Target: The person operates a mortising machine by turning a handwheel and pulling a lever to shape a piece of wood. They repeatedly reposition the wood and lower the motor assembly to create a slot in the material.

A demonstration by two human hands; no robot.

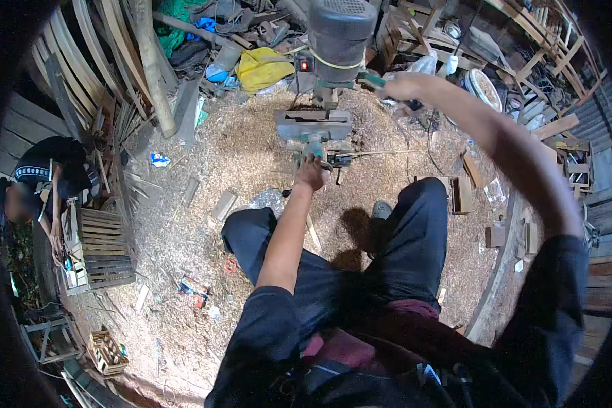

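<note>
A motor-driven machine [342,41] that looks like a mortiser or drill stands in front of me, with a lit red switch [304,65] on its side. Under its head is a metal vise [313,124] with what looks like a wooden piece in its jaws. My left hand [311,173] is closed around the handwheel [326,166] at the front of the vise. Up on the right, my right hand [401,87] grips the green lever [371,81] on the machine's side. Its fingers are partly hidden by the hand itself.
Wood shavings cover the ground [177,238]. A wooden box [461,195] and offcuts lie right of my knees. At far left another person bends over a slatted wooden piece [105,248]. A yellow sack [264,69] and scrap lie behind the machine; a white bucket [484,90] stands right.
</note>
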